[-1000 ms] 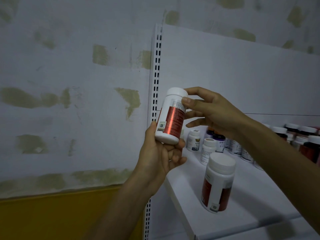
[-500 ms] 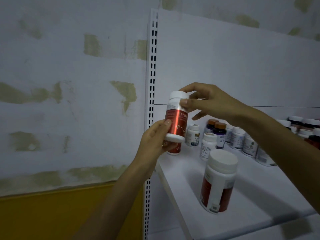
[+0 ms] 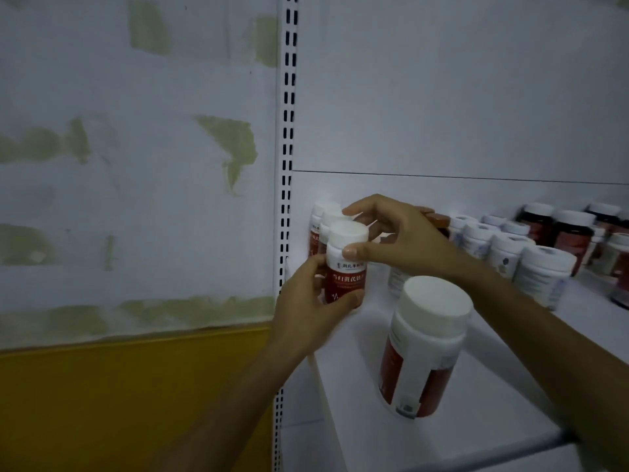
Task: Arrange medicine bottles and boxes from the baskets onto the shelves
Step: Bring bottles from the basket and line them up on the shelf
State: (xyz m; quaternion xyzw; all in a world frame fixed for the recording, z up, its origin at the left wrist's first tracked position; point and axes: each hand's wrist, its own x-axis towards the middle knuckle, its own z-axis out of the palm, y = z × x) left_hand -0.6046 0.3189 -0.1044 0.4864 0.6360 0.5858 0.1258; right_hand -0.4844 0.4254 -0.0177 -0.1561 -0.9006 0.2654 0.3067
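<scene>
A white-capped bottle with a red label [image 3: 346, 267] stands upright at the left end of the white shelf [image 3: 493, 413], in front of two like bottles [image 3: 323, 216]. My left hand [image 3: 306, 308] grips its lower body from the left. My right hand [image 3: 394, 240] pinches its neck just under the cap with the thumb, the other fingers spread above the bottles behind. Whether its base touches the shelf is hidden by my left hand. A larger red-labelled bottle [image 3: 422, 349] stands near the shelf's front edge.
Rows of white bottles [image 3: 531, 260] and dark red-labelled ones [image 3: 571, 233] fill the shelf to the right. A slotted white upright [image 3: 287, 131] borders the shelf on the left, with a patched wall [image 3: 136, 165] and a yellow panel [image 3: 136, 396] beyond it.
Both hands have carried the red-labelled bottle down and back to the shelf's left rear corner, turning its label to face me. The view has moved closer to the shelf.
</scene>
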